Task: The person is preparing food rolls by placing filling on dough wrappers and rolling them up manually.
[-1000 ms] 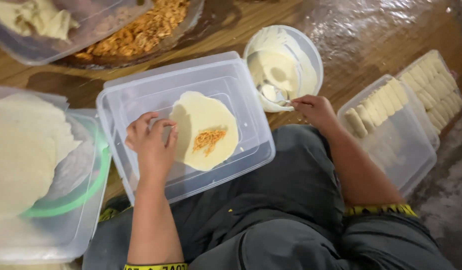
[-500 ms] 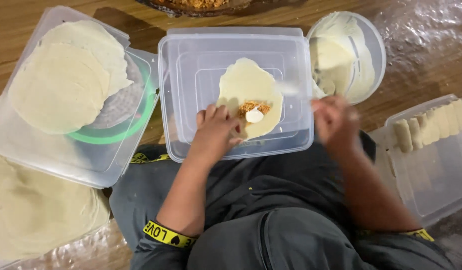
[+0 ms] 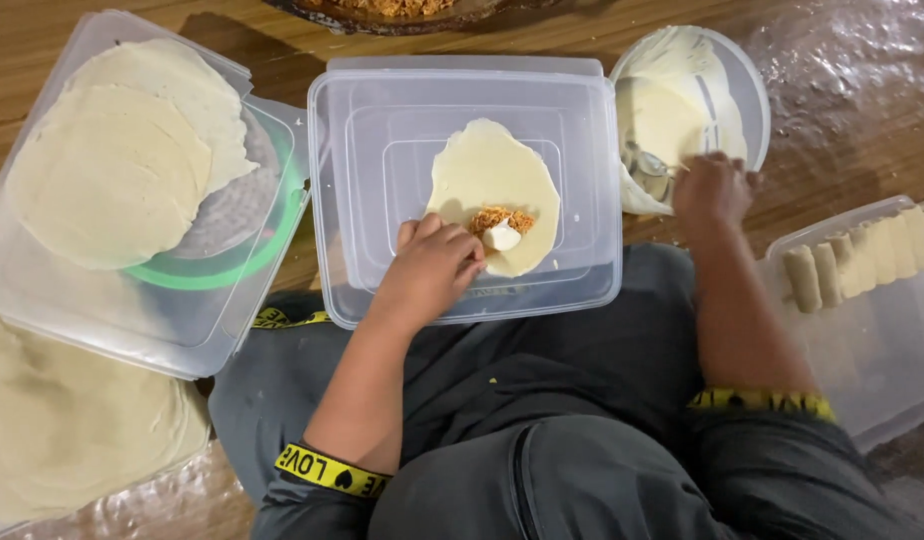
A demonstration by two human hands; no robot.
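head view: a round pale wrapper (image 3: 492, 185) is laid flat on an upturned clear plastic lid (image 3: 462, 100) resting on the lap, above a wooden floor (image 3: 832, 150)
left hand (image 3: 427, 275): fingers together, pressed down on the wrapper's near edge, just beside the filling
filling (image 3: 500, 222): orange crumbs with a white dab (image 3: 502, 238) on top; a second ago only the crumbs were there, so the white bit has just been added
right hand (image 3: 714, 190): pulled back to the white bowl (image 3: 747, 85); fingers curled near a spoon (image 3: 647, 165), grip can't be told
meaning: looks like filling is done and the wrapper is ready for folding
left side: stack of wrappers (image 3: 112, 170) on a green-rimmed tub
right side: finished rolls (image 3: 862, 260) lined up in a clear container
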